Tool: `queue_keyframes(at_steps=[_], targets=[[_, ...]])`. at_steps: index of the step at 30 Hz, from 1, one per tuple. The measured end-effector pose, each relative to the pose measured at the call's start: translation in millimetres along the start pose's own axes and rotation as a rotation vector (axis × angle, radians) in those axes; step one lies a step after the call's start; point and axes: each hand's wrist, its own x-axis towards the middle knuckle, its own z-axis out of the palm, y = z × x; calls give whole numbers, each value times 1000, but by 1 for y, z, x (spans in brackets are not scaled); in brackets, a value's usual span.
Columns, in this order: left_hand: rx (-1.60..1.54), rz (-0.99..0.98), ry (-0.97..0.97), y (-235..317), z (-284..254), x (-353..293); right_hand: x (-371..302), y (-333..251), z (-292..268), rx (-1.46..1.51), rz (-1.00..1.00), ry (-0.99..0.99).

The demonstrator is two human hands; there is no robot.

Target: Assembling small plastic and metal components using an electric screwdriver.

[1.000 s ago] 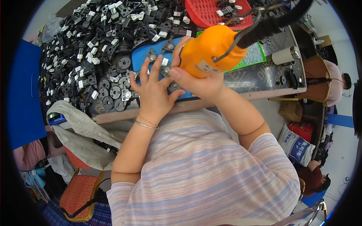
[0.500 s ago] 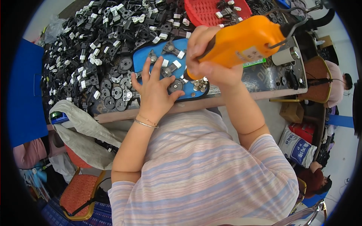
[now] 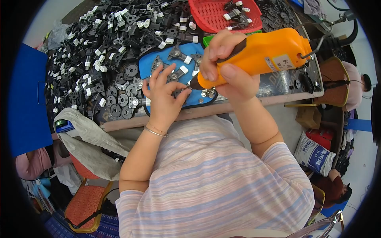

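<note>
My right hand (image 3: 234, 65) grips an orange electric screwdriver (image 3: 264, 53), its black nose pointing down and left. At the tip, the thumb and forefinger of my left hand (image 3: 164, 93) pinch a small silvery piece that looks like a screw; the other fingers are raised. A dark part lies partly hidden behind those fingers. Beneath both hands is a blue mat (image 3: 150, 64) with dark brackets (image 3: 176, 52) bearing white ends. Loose silver screws (image 3: 207, 93) are heaped beside the screwdriver tip.
A large pile of black-and-white plastic parts (image 3: 115, 35) covers the table's left and back. Round black discs (image 3: 116, 110) lie left of the mat. A red basket (image 3: 206, 20) stands at the back. Grey cloth (image 3: 87, 139) hangs at the front edge. A cable holds the screwdriver's rear.
My left hand has gone from spread fingers over a dark disc to a pinch at the screwdriver tip. My right hand has lowered the screwdriver and shifted slightly right.
</note>
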Motion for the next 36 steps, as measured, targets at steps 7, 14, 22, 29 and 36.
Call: queue_keyframes(at_steps=[7, 14, 22, 29, 36], targets=[[118, 74, 51, 4, -1, -3, -3, -2, 5, -35, -13, -1], [169, 110, 87, 7, -3, -5, -5, -4, 9, -37, 4, 14], [261, 192, 142, 8, -5, -7, -7, -3, 13, -53, 24, 12], [130, 156, 53, 12, -13, -9, -10, -2, 15, 13, 23, 55], [427, -140, 180, -72, -74, -17, -10, 1, 6, 122, -32, 171]])
